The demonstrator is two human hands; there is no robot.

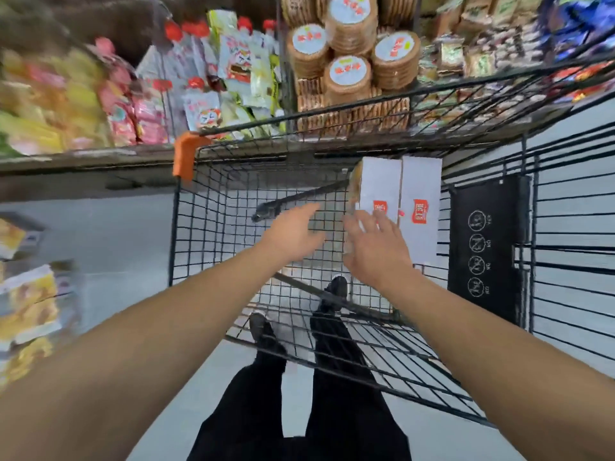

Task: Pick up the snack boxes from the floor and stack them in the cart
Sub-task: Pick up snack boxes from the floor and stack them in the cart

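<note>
Shelves (83, 154) line the far left, blurred, crowded with soft plastic packets in yellow, pink and white, and red-capped pouches (199, 104) hang beside them. Moving right, an orange plastic corner guard (186, 154) caps the cart (213, 241), a black wire basket with a square grid on its walls and floor, the pale floor showing through the mesh. Over the middle of that basket comes the left hand (293, 232), fingers straight and loosely spread, palm down, holding nothing. Beyond the cart's far rim sit round stacks of brown biscuits (349, 74) in clear wrap, each topped with a white circular label bearing red print; five labelled tops are clear to see. Just right of the left hand, the right hand (376, 251) reaches with fingers fanned open, its fingertips at the near end of the left snack box (379, 184), whether touching I cannot tell. Two snack boxes lie flat and side by side inside the cart along its right wall, long white rectangular cartons, smooth-faced, each with a small red logo; the right snack box (421, 207) touches its neighbour. Further right, a black panel (486, 247) with four white round symbols hangs on the wire. Below, two black trouser legs and dark shoes show through the grid.
</note>
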